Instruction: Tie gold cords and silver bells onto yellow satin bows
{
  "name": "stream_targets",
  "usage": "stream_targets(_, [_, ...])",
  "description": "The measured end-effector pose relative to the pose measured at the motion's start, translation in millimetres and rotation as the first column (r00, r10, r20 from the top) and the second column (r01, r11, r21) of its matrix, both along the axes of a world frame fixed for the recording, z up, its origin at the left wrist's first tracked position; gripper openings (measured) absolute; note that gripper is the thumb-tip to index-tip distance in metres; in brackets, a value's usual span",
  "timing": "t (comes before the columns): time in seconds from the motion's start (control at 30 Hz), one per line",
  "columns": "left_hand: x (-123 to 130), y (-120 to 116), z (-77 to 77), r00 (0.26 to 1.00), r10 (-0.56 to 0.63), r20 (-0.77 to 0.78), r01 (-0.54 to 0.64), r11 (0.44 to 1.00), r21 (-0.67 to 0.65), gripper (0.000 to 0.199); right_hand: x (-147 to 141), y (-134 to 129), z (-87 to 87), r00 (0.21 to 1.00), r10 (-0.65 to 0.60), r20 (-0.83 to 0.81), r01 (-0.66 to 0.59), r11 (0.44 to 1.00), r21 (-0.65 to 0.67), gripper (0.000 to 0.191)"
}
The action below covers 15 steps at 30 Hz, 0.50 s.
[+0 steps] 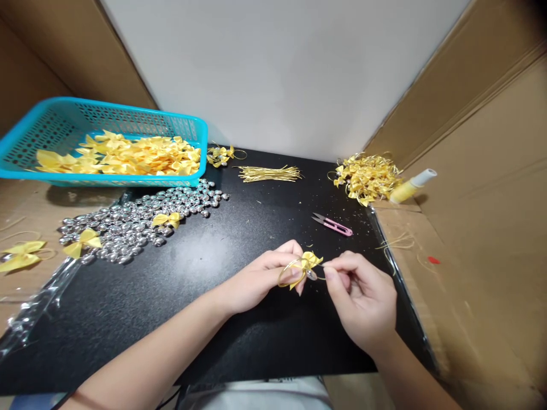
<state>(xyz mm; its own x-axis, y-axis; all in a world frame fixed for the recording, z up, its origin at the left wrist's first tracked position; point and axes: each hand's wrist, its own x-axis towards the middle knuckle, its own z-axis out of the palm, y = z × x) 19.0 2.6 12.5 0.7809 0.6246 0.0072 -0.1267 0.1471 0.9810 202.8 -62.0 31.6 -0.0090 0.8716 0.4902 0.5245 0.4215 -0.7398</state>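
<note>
The left hand (260, 279) pinches a yellow bow (308, 261) between thumb and fingers, over the near part of the black table (205, 319), right of its middle. A gold cord (285, 274) loops out on the left side of the bow, lying across the left thumb; where it runs behind the bow is hidden. A silver bead (311, 275) sits at the lower side of the bow, partly covered, so how it is joined cannot be made out. The right hand (363, 299) has thumb and forefinger closed on a thin strand (323, 264) just beside the bow; its other fingers are curled and mostly hidden. Beyond the right hand lie pink snips (335, 224), blades pointing left. At the far edge lies a bundle of gold ties (270, 173), with a heap of finished bows (368, 177) to its right, beside a spool (405, 191) that leans, its base hard to see. On the left, a blue basket (204, 142) holds loose bows (141, 155), its left end cut off by the view. Silver beads (128, 222) spread in front of it, partly under two bows (82, 243). Another bow (21, 255) is cut off at the left edge.
</note>
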Motion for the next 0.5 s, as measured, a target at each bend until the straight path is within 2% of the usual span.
stream_targets(0.27, [-2.8,-0.8,3.0,0.989,0.093,-0.116,-0.069,0.978,0.196,0.040,0.2,0.5,6.9,0.995,-0.050,0.087,0.054,0.998,-0.044,0.015])
stream_targets(0.5, [-2.1,-0.7,6.9,0.986,0.104,-0.134,-0.070,0.968,0.240,0.032,-0.3,0.1,2.9,0.998,-0.034,0.051,0.039,0.993,-0.115,0.014])
